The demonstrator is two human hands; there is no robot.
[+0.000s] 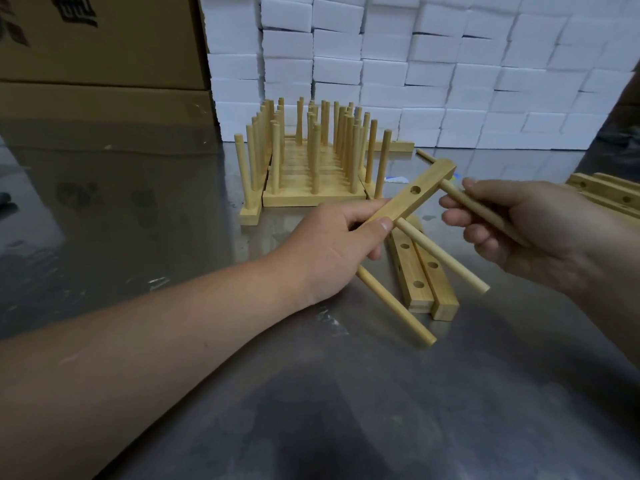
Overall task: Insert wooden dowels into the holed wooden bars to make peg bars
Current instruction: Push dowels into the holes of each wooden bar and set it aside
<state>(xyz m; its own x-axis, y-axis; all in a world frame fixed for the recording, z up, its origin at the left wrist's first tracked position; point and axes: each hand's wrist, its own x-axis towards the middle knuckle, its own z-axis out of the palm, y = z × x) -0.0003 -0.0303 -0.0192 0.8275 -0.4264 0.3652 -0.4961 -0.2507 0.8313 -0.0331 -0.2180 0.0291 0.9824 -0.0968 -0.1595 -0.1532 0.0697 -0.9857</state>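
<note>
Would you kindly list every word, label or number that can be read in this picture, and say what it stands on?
On the cardboard box: a dark printed character, cut off by the frame's top edge; unreadable.
On the white and blue item lying on the table behind the held bar: too small to read.
On the held dowel, finished peg bars and white blocks: no text.

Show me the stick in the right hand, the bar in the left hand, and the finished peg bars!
Stick point(485, 214): head view, middle of shaft.
Held bar point(398, 204): head view, top face near hole.
Finished peg bars point(311, 199): head view, front base edge.
</note>
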